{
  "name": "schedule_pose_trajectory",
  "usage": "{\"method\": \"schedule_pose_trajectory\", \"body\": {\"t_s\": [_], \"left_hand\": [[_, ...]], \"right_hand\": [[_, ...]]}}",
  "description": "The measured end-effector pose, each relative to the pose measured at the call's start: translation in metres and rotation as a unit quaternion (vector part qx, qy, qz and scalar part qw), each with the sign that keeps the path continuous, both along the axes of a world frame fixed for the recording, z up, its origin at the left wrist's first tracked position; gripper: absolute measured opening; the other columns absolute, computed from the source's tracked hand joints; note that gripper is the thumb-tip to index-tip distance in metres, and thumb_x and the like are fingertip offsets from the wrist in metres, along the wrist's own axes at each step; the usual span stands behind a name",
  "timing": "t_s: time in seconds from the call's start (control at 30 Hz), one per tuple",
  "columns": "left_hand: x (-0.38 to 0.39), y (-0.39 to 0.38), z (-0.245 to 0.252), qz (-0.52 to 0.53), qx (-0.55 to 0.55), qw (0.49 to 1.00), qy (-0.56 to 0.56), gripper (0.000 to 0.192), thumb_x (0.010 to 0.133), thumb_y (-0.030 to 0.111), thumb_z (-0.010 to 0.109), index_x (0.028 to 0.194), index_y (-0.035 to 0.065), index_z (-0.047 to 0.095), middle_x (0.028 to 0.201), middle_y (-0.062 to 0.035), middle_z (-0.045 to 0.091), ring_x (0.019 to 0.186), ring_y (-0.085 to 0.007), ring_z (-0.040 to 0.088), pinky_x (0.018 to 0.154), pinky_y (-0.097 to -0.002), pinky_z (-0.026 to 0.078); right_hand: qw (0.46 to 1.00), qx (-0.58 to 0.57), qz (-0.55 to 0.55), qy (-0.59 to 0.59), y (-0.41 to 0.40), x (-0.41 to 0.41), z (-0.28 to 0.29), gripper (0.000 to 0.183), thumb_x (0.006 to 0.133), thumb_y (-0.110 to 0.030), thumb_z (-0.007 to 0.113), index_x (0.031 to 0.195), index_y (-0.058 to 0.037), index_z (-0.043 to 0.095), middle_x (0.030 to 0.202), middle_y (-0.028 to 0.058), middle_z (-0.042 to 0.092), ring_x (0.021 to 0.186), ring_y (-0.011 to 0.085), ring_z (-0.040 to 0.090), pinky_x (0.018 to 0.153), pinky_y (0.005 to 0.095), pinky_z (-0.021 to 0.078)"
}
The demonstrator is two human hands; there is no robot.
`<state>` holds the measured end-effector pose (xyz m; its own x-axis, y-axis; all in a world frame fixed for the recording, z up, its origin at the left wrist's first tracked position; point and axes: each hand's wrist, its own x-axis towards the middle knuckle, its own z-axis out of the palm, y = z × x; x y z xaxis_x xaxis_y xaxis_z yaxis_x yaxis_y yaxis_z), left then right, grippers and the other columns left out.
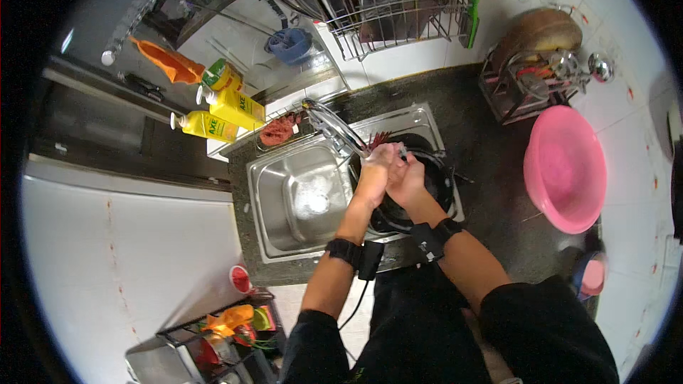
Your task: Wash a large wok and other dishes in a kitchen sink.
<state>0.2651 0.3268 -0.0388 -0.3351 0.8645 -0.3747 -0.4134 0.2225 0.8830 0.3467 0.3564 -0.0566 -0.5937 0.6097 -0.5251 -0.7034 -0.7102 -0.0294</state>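
My left hand (374, 170) and my right hand (408, 178) are close together at the spout end of a chrome faucet (341, 130), over the right bowl of a steel double sink. Water seems to run onto the fingers. No held object can be made out; the exact finger pose is blurred. Below my hands a black pan (440, 181) fills the right bowl, partly hidden by them. Red bristles (380, 138) show just behind the fingers. To the left lies the bare steel left bowl (315, 197) of the sink.
Yellow soap pump bottles (237, 109) and a reddish scouring pad (277, 132) are at the back left. A wire dish rack (395, 21) hangs above. A pink plastic basin (565, 170) leans at the right, near a utensil rack (525, 85). A shelf cart (219, 341) stands lower left.
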Motion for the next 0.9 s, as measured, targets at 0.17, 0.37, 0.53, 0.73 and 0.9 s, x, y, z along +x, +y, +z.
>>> {"method": "schedule_pose_trajectory", "body": {"t_s": [0.17,0.37,0.53,0.73,0.9], "left_hand": [[-0.009,0.002,0.007,-0.078,-0.052,0.926,0.365,0.067,0.091,0.055,0.024,0.125,0.0005,0.042,0.126,-0.0224,0.046,0.12,-0.0377,0.04,0.098,-0.0401,0.032],[-0.04,-0.031,0.012,-0.308,0.048,0.723,0.617,0.057,0.085,0.044,0.046,0.124,0.0027,0.04,0.116,-0.0254,0.051,0.107,-0.0418,0.048,0.094,-0.0456,0.034],[-0.045,-0.024,-0.004,-0.215,0.048,0.661,0.718,0.027,0.07,0.026,0.065,0.084,0.0035,0.059,0.085,-0.0172,0.063,0.078,-0.034,0.061,0.069,-0.041,0.048],[-0.009,-0.008,-0.02,-0.055,0.06,0.844,0.53,0.037,0.069,0.017,0.063,0.101,0.0033,0.051,0.088,-0.0196,0.056,0.083,-0.0396,0.054,0.071,-0.0445,0.045],[0.002,-0.038,-0.024,0.048,-0.012,0.809,0.585,0.036,0.072,0.014,0.06,0.105,0.0021,0.05,0.096,-0.0206,0.05,0.095,-0.0394,0.048,0.08,-0.0475,0.039]], "right_hand": [[0.986,0.104,0.131,0.013,0.007,-0.026,0.015,0.026,0.086,-0.039,0.048,0.089,-0.0143,0.055,0.079,0.0008,0.055,0.077,0.0197,0.053,0.072,0.0363,0.0453],[0.95,0.138,0.264,-0.088,0.022,-0.032,0.008,0.023,0.088,-0.029,0.051,0.098,-0.0087,0.055,0.09,0.0091,0.062,0.077,0.0233,0.061,0.072,0.0383,0.0494],[0.56,0.555,0.296,-0.538,0.016,-0.044,0.035,0.048,0.085,-0.041,0.053,0.088,0.0068,0.059,0.085,0.0208,0.063,0.08,0.0307,0.062,0.074,0.0399,0.0478],[0.222,0.777,0.207,-0.552,0.028,-0.001,0.05,0.02,0.086,-0.02,0.047,0.093,-0.0044,0.059,0.092,0.0179,0.06,0.07,0.034,0.061,0.063,0.0408,0.0504],[0.266,0.775,0.03,-0.572,0.061,0.051,0.016,0.028,0.088,-0.022,0.049,0.101,0.0001,0.059,0.101,0.0219,0.059,0.089,0.0376,0.058,0.078,0.0409,0.0459]]}}
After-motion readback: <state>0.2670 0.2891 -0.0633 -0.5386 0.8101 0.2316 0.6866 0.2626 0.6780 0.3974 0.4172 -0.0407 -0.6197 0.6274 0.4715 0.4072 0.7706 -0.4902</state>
